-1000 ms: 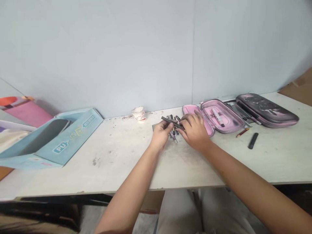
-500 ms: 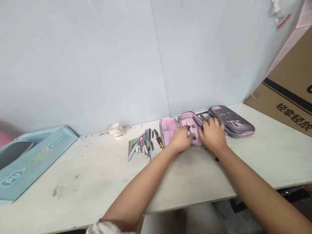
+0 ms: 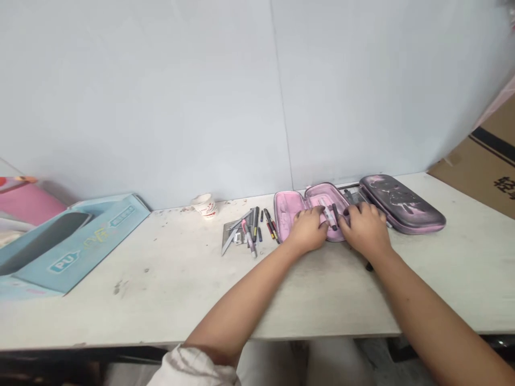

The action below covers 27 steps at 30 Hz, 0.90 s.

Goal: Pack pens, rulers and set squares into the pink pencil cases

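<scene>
A pink-lined pencil case [image 3: 290, 202] lies unfolded on the table. In its right half are a whitish pen [image 3: 329, 215] and, beside it, a black pen [image 3: 335, 212]. My left hand [image 3: 309, 231] rests over the case's front edge, its thumb and index finger apart near the whitish pen. At the case's right edge is my right hand [image 3: 367, 227], thumb close to the black pen and fingers bent but spread. Whether the thumb touches that pen is unclear. Behind the right hand, a second, dark and pink pencil case [image 3: 402, 203] lies closed, with grey and black items [image 3: 352, 195] partly hidden beside it.
Left of the open case lie several pens [image 3: 256, 225], a pink and grey pen [image 3: 248, 239] and a set of rulers [image 3: 231, 237]. A paper cup [image 3: 205, 206] stands by the wall. A light blue box [image 3: 92, 241] is at the left, a cardboard box [image 3: 483, 155] at the right.
The black pen, slanted by my right fingers before, now lies more upright in line beside the whitish pen. My right hand has drawn slightly away from it. The whole view has shifted left.
</scene>
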Motion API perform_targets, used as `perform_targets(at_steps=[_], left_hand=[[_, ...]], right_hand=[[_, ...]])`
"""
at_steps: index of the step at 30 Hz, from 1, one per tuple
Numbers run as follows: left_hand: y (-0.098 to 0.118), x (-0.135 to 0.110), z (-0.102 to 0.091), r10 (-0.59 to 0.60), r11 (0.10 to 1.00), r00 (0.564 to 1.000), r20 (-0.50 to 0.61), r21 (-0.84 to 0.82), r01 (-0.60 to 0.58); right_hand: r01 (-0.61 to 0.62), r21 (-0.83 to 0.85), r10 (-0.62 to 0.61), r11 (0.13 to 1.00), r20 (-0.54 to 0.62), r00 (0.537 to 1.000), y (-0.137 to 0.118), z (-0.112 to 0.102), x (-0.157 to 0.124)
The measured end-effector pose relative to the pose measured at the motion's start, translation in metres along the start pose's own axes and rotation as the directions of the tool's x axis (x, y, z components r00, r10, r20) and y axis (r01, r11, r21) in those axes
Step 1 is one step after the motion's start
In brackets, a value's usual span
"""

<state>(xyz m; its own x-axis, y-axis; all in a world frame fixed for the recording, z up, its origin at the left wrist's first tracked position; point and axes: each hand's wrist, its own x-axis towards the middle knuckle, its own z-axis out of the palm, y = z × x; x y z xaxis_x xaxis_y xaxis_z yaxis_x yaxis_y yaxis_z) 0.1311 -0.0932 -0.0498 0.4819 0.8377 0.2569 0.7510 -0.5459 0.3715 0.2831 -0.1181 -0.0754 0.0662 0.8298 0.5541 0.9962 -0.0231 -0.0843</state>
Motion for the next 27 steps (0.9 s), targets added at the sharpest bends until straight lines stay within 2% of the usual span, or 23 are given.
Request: perform_targets(at_steps=[4,8,11,14,17,20,22,24,27], left_hand=[[-0.032,-0.022,-0.028,-0.041,0.998,0.995,-0.09,-0.058,0.036],[-0.085,-0.053,-0.062,-0.174,0.984,0.961,-0.216,-0.072,0.162],[-0.125,-0.073,-0.081,-0.277,0.961,0.916,-0.29,-0.063,0.27],[-0.15,-0.086,-0.085,-0.349,0.932,0.885,-0.309,-0.018,0.362],[-0.159,-0.094,-0.076,-0.365,0.912,0.884,-0.293,0.079,0.403],[-0.162,-0.098,-0.066,-0.326,0.918,0.906,-0.269,0.136,0.371],[-0.162,-0.098,-0.063,-0.322,0.924,0.913,-0.251,0.124,0.361],[-0.161,-0.097,-0.064,-0.329,0.929,0.91,-0.254,0.088,0.361],[-0.154,-0.093,-0.069,-0.346,0.938,0.887,-0.307,-0.093,0.334]], right_hand=[[-0.008,-0.032,0.008,0.999,0.004,1.0,0.003,-0.002,-0.004],[0.061,-0.037,-0.063,0.997,-0.053,0.997,-0.013,-0.012,-0.004],[0.271,0.091,-0.264,0.958,-0.084,0.961,-0.053,-0.021,-0.007],[0.486,0.216,-0.487,0.847,-0.053,0.872,-0.108,-0.027,-0.015],[0.568,0.205,-0.585,0.797,0.025,0.811,-0.158,-0.026,-0.021],[0.568,0.156,-0.589,0.808,0.175,0.789,-0.186,-0.019,-0.023],[0.555,0.127,-0.568,0.822,0.259,0.781,-0.193,-0.014,-0.022],[0.542,0.111,-0.549,0.833,0.287,0.785,-0.193,-0.011,-0.02],[0.501,0.088,-0.508,0.861,0.206,0.836,-0.189,-0.01,-0.018]])
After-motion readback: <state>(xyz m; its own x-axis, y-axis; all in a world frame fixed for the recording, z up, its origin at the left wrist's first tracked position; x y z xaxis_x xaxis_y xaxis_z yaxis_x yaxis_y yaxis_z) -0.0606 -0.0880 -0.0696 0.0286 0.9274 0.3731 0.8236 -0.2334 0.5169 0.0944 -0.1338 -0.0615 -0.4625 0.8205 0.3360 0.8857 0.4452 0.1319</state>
